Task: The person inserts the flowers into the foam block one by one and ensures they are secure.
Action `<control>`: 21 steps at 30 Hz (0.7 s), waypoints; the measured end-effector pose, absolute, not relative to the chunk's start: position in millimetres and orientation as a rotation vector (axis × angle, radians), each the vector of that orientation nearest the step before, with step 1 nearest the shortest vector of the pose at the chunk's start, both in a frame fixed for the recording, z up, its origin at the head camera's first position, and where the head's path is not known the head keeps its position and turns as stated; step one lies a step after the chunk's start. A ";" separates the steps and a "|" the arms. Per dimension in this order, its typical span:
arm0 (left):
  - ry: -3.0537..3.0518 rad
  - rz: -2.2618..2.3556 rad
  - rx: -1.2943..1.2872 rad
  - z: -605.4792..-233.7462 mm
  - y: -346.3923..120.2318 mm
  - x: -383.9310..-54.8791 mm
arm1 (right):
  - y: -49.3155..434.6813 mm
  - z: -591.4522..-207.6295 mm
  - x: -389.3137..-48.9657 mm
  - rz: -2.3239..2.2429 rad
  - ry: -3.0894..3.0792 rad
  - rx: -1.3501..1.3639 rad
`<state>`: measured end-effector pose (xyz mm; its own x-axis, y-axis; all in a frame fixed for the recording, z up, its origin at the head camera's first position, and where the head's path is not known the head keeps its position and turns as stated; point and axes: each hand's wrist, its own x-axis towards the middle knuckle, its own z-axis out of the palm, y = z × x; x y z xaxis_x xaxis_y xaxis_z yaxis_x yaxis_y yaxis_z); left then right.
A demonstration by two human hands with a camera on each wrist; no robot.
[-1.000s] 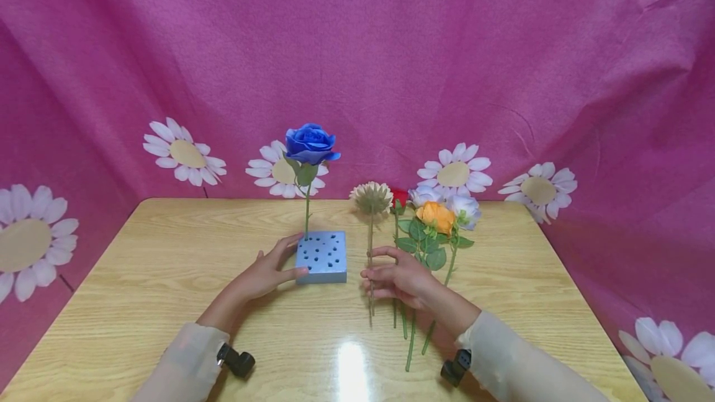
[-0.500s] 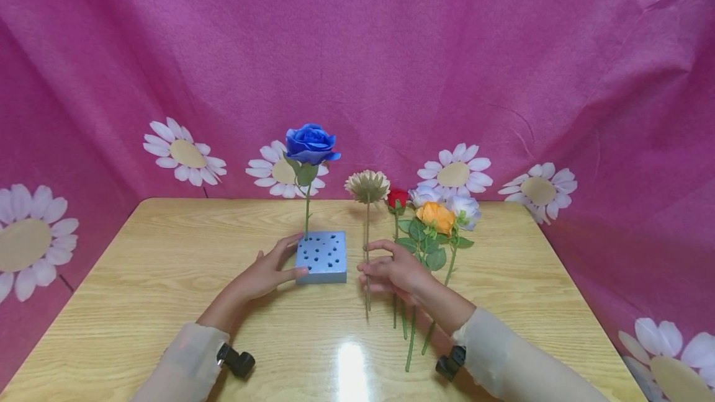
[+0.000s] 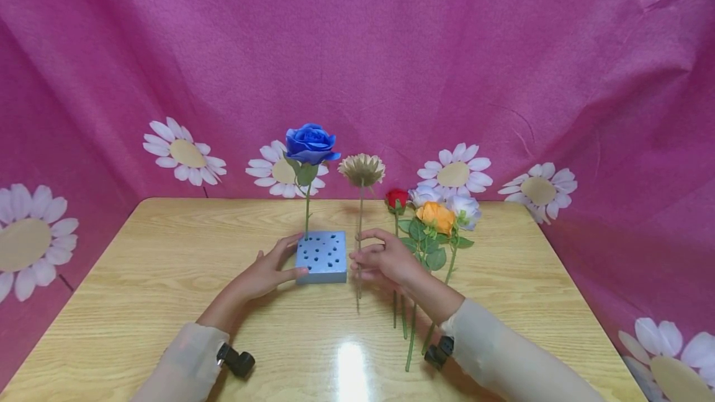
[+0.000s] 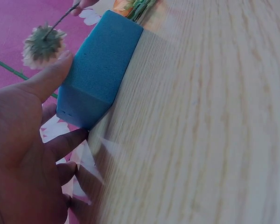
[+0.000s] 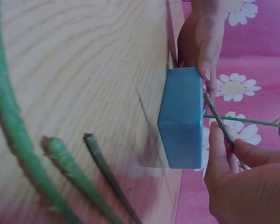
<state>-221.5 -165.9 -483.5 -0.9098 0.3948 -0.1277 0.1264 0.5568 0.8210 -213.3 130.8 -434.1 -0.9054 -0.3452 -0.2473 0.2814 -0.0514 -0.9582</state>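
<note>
A blue foam block (image 3: 321, 257) pitted with small holes sits on the table, and a blue rose (image 3: 310, 145) stands upright in its back-left corner. My left hand (image 3: 274, 270) holds the block at its left side, thumb at the front corner and fingers toward the back. In the left wrist view the thumb (image 4: 51, 77) lies along the block's edge. Just right of the block, my right hand (image 3: 391, 259) pinches the stem of a cream flower (image 3: 362, 170), head up. The right wrist view shows its stem end (image 5: 214, 111) in front of the block's holed face, beside the rose stem.
On the table to the right lie a red rose (image 3: 397, 198), an orange rose (image 3: 437, 217) and pale lilac flowers (image 3: 463, 211), their green stems pointing toward me under the right forearm. A pink cloth (image 3: 357, 67) with printed daisies hangs behind the table (image 3: 167, 247).
My right hand has moved left and a little upward with the cream flower, nearer to the block. The red rose behind it shows more fully. The left hand and block have not moved.
</note>
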 end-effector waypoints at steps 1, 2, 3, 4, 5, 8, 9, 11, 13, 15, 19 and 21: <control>2.497 1.283 0.433 -483.7 -165.9 -221.6 | 129.2 -433.4 -214.1 -2.011 1.824 -0.074; 2.501 1.279 0.434 -483.9 -166.0 -221.6 | 127.8 -432.7 -215.1 -2.023 1.821 -0.076; 2.505 1.275 0.436 -484.1 -166.0 -221.9 | 126.1 -432.2 -216.1 -2.029 1.824 -0.076; 2.509 1.272 0.437 -484.3 -166.2 -221.9 | 124.5 -431.9 -217.2 -2.039 1.826 -0.076; 2.513 1.267 0.437 -484.6 -166.4 -221.9 | 122.8 -431.2 -218.2 -2.045 1.830 -0.079; 2.527 1.251 0.438 -484.9 -167.0 -221.8 | 118.5 -429.2 -221.2 -2.064 1.831 -0.072; 2.528 1.251 0.441 -485.0 -167.1 -221.9 | 117.2 -428.4 -222.0 -2.063 1.839 -0.069; 2.532 1.249 0.446 -485.0 -167.4 -221.7 | 114.9 -426.0 -223.2 -2.053 1.858 -0.069; 2.535 1.249 0.452 -484.9 -167.5 -221.8 | 112.6 -424.0 -224.5 -2.052 1.868 -0.073; 2.535 1.249 0.456 -484.9 -167.6 -221.8 | 110.2 -422.1 -225.5 -2.050 1.881 -0.086; 2.530 1.255 0.458 -484.3 -167.3 -221.8 | 105.4 -419.4 -228.6 -2.049 1.922 -0.110; 2.525 1.256 0.450 -484.0 -167.0 -221.9 | 103.1 -418.4 -230.2 -2.040 1.950 -0.108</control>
<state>-221.9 -167.0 -484.0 -0.9108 0.3970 -0.1132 0.1493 0.5724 0.8063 -230.2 103.1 -418.4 -0.9472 -0.2771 -0.1616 0.1740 -0.0205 -0.9845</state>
